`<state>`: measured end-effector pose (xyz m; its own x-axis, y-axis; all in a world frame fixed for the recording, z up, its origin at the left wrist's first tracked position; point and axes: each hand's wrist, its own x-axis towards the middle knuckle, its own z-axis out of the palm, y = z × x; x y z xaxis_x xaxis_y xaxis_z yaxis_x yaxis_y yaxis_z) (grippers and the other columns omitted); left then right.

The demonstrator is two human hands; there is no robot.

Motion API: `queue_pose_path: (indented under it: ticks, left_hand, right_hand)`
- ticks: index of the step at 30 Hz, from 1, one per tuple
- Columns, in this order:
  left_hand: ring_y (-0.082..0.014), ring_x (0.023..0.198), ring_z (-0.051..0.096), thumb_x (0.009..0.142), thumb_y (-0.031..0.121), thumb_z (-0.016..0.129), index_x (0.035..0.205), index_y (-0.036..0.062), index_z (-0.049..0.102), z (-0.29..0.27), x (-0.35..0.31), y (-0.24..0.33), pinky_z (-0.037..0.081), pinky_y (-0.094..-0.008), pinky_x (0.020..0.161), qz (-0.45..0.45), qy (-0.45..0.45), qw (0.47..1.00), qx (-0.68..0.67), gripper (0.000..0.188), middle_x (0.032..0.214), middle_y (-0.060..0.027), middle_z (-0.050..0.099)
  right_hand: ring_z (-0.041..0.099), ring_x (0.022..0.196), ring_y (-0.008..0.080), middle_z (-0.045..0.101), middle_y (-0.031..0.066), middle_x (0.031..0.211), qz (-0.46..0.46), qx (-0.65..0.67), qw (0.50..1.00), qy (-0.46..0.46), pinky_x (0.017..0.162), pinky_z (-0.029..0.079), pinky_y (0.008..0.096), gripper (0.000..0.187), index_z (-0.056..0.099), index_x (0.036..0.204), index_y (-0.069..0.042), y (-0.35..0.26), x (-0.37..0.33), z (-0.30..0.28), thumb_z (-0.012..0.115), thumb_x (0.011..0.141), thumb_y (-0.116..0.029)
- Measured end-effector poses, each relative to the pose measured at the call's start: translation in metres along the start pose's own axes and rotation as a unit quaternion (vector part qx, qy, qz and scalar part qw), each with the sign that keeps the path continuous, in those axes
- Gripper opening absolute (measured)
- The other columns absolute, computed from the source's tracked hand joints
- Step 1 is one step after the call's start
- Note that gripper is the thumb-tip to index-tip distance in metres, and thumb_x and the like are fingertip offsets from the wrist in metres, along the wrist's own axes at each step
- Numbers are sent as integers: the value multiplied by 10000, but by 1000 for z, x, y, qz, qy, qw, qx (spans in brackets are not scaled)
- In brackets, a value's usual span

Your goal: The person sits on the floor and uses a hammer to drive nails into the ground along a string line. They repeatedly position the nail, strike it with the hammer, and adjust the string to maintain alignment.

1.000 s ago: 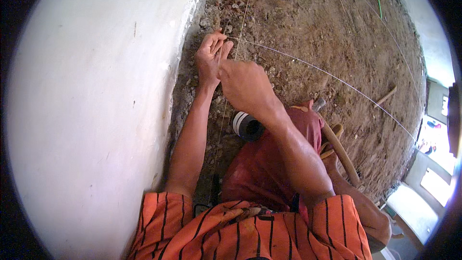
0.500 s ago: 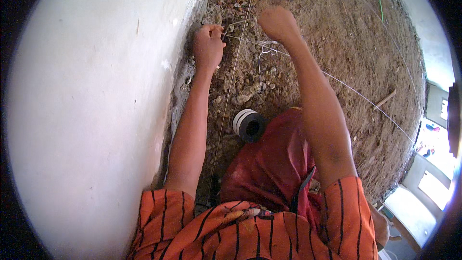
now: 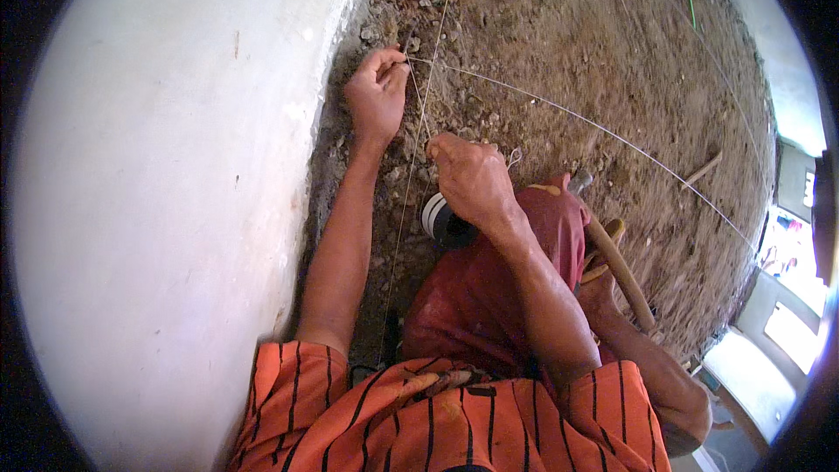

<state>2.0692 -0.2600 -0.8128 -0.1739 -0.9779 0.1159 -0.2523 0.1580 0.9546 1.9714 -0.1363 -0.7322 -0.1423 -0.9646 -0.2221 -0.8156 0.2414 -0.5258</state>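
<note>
My left hand (image 3: 380, 100) pinches a white string (image 3: 542, 98) beside the foot of the wall, next to a thin dark upright piece that I cannot make out. My right hand (image 3: 476, 179) is closed nearer to me, in front of my knee. From the left fingers a length of string slants down to it, and a small loop of string (image 3: 514, 157) sticks out past its knuckles. Partly behind the right hand is a black-and-white spool (image 3: 433, 217). A second thin string (image 3: 405, 218) runs lengthwise along the ground and crosses the first near my left hand.
A white wall (image 3: 175, 210) rises at left. Brown soil (image 3: 594, 44) with stones stretches ahead and right. A stick (image 3: 703, 169) lies at right. Near my maroon-clothed knee (image 3: 489, 306) are a curved tan rod-like thing (image 3: 622, 271) and a bent bare limb (image 3: 655, 367); whose is unclear.
My right hand has come down and toward me from above the string to in front of my knee. My left hand stays near the same spot. The hanging loop is now beside the right hand.
</note>
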Motion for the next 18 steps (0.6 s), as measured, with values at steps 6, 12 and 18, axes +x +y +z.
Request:
queue_pose_path:
  ticks: [6, 12, 18]
  left_hand:
    - [-150, 814, 595, 874, 204, 589, 941, 3, 586, -7, -3, -12, 467, -275, 772, -43, -20, 998, -49, 212, 924, -85, 626]
    - [-152, 793, 565, 902, 241, 544, 943, -5, 558, 7, 7, -16, 464, -279, 727, -68, 17, 985, -155, 250, 861, -71, 589]
    - [-151, 689, 561, 849, 206, 541, 867, 0, 568, 12, 24, -23, 465, -309, 616, -167, 34, 982, -77, 209, 757, -57, 582]
  right_hand:
    - [604, 680, 373, 619, 180, 733, -93, -25, 995, -4, 620, 489, 449, 166, 615, 808, -76, -36, 34, -40, 476, 848, -156]
    - [613, 759, 379, 635, 183, 799, -99, -148, 976, 124, 716, 488, 463, 265, 654, 933, -128, -25, 154, -80, 463, 816, -269]
    - [597, 859, 412, 639, 193, 904, 41, -132, 986, 93, 771, 472, 487, 289, 655, 939, -117, 17, 156, -56, 450, 834, -291]
